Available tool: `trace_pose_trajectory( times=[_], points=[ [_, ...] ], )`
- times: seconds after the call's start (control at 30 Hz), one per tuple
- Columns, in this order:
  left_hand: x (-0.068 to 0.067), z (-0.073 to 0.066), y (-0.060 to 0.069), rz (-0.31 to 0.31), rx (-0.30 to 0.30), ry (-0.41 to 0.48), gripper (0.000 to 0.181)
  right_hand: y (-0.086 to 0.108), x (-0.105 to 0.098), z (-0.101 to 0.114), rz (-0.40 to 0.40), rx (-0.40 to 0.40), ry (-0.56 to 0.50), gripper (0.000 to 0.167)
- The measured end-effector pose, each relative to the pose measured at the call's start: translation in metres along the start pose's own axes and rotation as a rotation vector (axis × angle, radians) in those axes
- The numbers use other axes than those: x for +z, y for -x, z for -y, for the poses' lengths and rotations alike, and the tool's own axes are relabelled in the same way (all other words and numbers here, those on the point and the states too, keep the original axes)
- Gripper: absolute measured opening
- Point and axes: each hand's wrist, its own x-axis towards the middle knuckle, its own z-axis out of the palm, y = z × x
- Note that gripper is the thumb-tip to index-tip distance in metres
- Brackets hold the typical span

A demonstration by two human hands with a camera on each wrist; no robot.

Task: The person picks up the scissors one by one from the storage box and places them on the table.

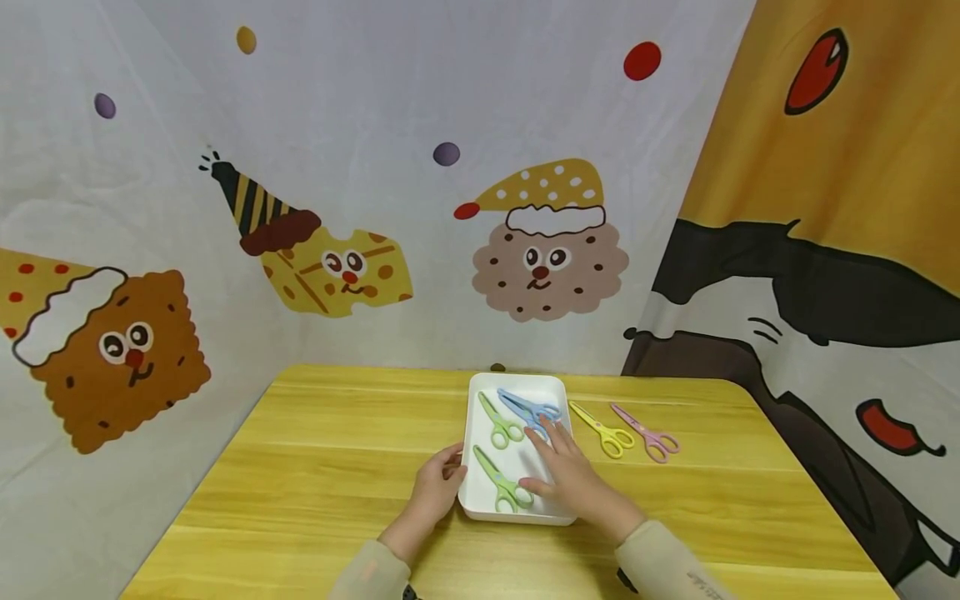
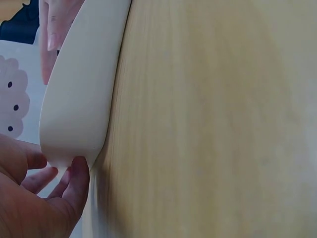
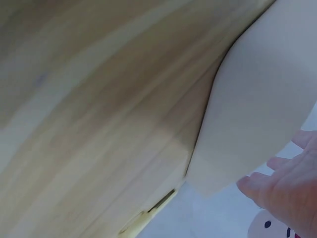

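A white rectangular tray (image 1: 517, 518) holds an upper pair of green scissors (image 1: 491, 412), a lower pair of green scissors (image 1: 491, 467) and blue scissors (image 1: 523, 406), of which there may be more than one pair. My left hand (image 1: 437, 483) grips the tray's left side; its thumb and fingers meet the tray wall (image 2: 84, 84) in the left wrist view. Over the tray's right side, my right hand (image 1: 573, 477) has its fingers spread near the blue scissors, partly hiding their handles. Whether its fingertips touch them, I cannot tell.
To the right of the tray, yellow scissors (image 1: 600, 428) and pink scissors (image 1: 637, 426) lie on the wooden table (image 1: 322, 467). A white cloth with cartoon prints (image 1: 360, 100) hangs behind the table's far edge.
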Motion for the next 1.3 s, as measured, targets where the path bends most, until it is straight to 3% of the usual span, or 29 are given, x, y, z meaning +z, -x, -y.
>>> trace_pose_trajectory(
  times=[0.3, 0.7, 1.03, 1.3],
  points=[
    [0.000, -0.001, 0.000, 0.001, -0.005, -0.006, 0.038, -0.004, 0.010, 0.016, 0.046, 0.007, -0.022, 0.082],
    [0.000, 0.002, 0.000, -0.005, 0.039, 0.003, 0.038, -0.006, 0.020, 0.028, 0.067, -0.045, -0.024, 0.086],
    [0.001, 0.002, -0.001, -0.010, 0.027, 0.007, 0.038, -0.009, 0.021, 0.038, 0.078, 0.004, -0.022, 0.082],
    [0.001, 0.002, -0.001, -0.011, 0.013, -0.006, 0.038, -0.012, 0.020, 0.046, 0.075, 0.052, 0.019, 0.066]
  ],
)
